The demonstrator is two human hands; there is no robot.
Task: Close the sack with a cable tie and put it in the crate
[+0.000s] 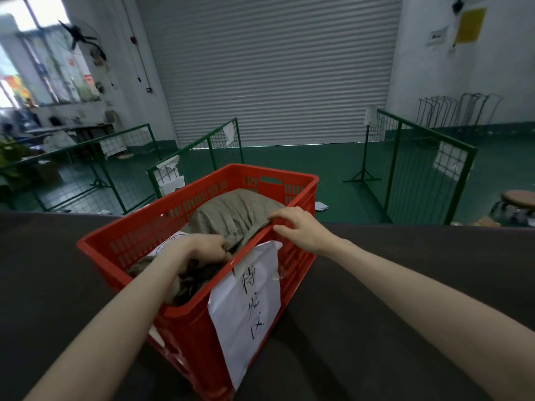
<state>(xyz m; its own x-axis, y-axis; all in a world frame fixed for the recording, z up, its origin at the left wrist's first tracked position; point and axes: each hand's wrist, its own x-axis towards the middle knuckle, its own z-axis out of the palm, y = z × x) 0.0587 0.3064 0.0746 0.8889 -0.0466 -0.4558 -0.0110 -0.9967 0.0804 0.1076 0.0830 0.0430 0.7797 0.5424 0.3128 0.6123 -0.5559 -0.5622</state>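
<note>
A red slotted plastic crate (199, 325) stands on a dark table top in front of me. Inside it lies a grey-green cloth sack (231, 212), bulging toward the far end. My left hand (202, 248) reaches down into the crate and grips the bunched neck of the sack; darker material lies under my forearm. My right hand (298, 227) rests on the crate's right rim, fingers curled over the sack's edge and the rim. No cable tie is visible.
A white paper sheet (249, 302) with handwritten characters hangs on the crate's near right wall. Beyond the dark table (405, 270) are green wire fence panels (419, 169), a green floor, a closed roller door and a round stool (518, 198) at the right.
</note>
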